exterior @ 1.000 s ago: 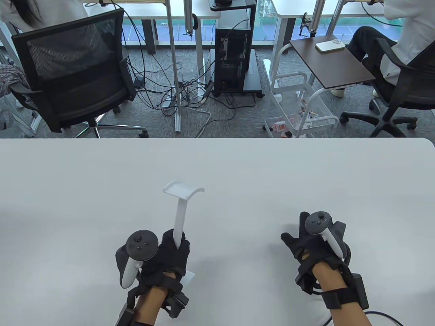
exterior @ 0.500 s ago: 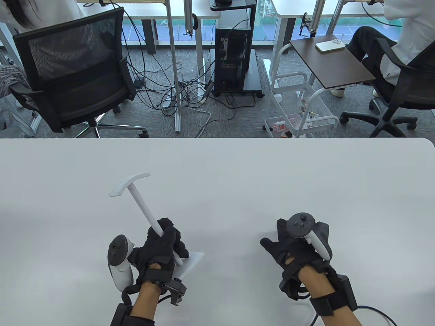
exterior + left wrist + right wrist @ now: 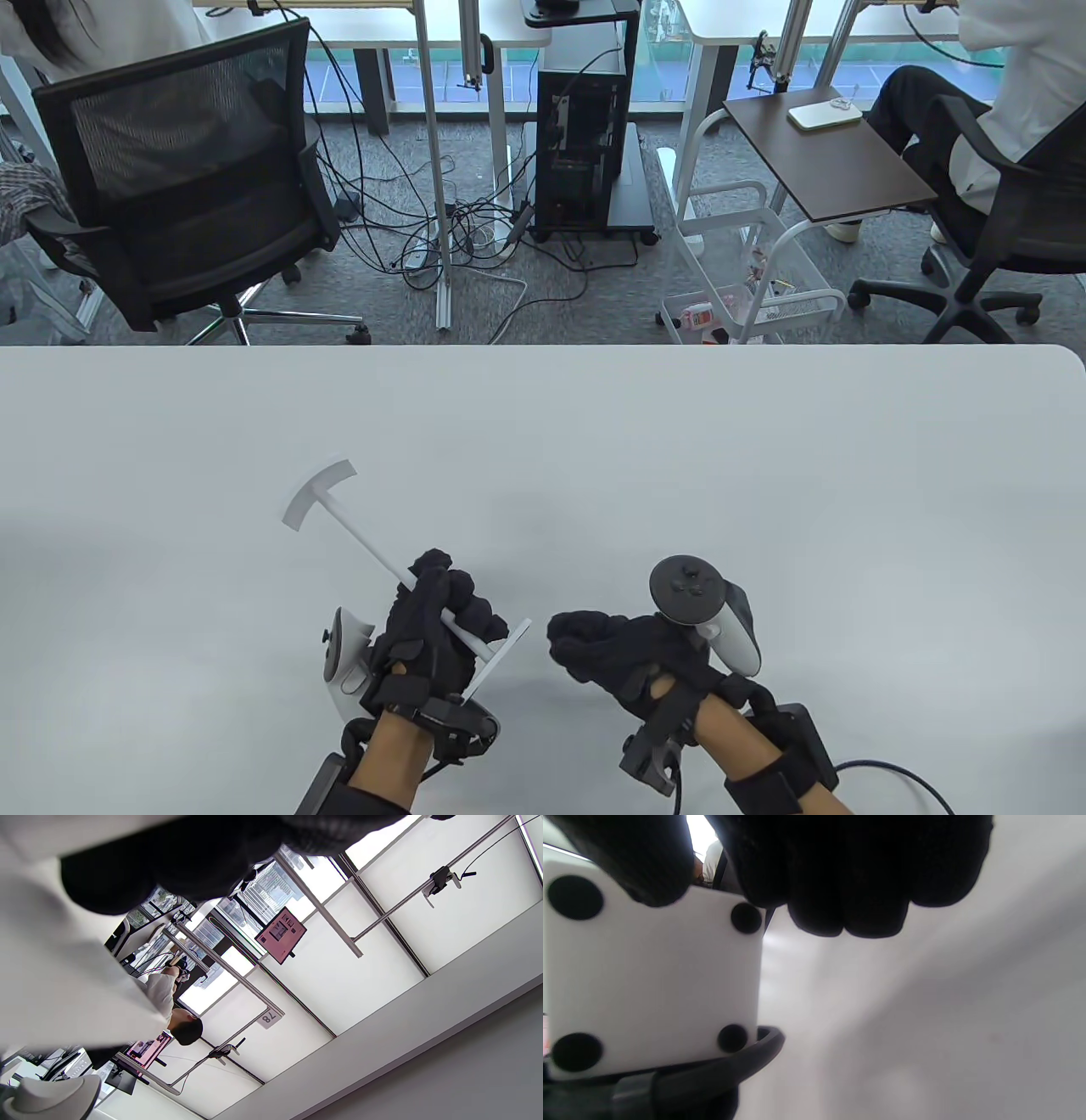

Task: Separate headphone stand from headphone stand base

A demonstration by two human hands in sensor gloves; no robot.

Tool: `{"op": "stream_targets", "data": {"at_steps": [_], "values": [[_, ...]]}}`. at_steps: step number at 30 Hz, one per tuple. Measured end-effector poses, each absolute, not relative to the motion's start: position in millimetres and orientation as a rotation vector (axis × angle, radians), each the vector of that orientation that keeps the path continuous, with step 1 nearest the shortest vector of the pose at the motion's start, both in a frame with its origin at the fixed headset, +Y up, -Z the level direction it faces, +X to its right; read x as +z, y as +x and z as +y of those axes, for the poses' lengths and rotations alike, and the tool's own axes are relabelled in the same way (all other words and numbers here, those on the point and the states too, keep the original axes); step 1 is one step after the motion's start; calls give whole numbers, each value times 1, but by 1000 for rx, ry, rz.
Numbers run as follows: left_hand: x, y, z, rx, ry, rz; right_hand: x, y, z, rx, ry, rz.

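The white headphone stand is one piece with its base. My left hand [image 3: 441, 611] grips the pole [image 3: 365, 548] low down and holds it tilted up to the left, with the curved hanger [image 3: 318, 505] at the far end. The square base [image 3: 502, 655] is off the table, edge-on, with its underside facing right. My right hand [image 3: 594, 645] is just right of the base with its fingers curled and holds nothing. In the right wrist view the base underside [image 3: 653, 984] with its black pads fills the left, below my thumb and fingers [image 3: 848, 878]; I cannot tell whether they touch it.
The white table [image 3: 764, 475] stretches ahead and to both sides, with its far edge [image 3: 543, 346] at mid-frame. A cable [image 3: 891, 772] trails from my right wrist at the front right. Chairs and desks stand on the floor beyond.
My left hand tipped the upright stand over to the left and lifted its base off the table. My right hand moved left, close to the base.
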State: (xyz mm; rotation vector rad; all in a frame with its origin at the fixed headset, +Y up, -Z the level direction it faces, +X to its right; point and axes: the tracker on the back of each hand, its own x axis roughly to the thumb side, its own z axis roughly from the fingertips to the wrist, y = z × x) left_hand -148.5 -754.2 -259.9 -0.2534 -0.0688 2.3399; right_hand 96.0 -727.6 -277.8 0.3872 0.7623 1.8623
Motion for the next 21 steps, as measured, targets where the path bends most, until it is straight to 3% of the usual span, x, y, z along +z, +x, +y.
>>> {"op": "stream_targets", "data": {"at_steps": [8, 21], "values": [[-255, -146, -751, 2302, -195, -51, -270, 80, -732, 1687, 422, 792], [-248, -127, -770, 2168, -457, 60, -284, 120, -731, 1632, 256, 659]]}}
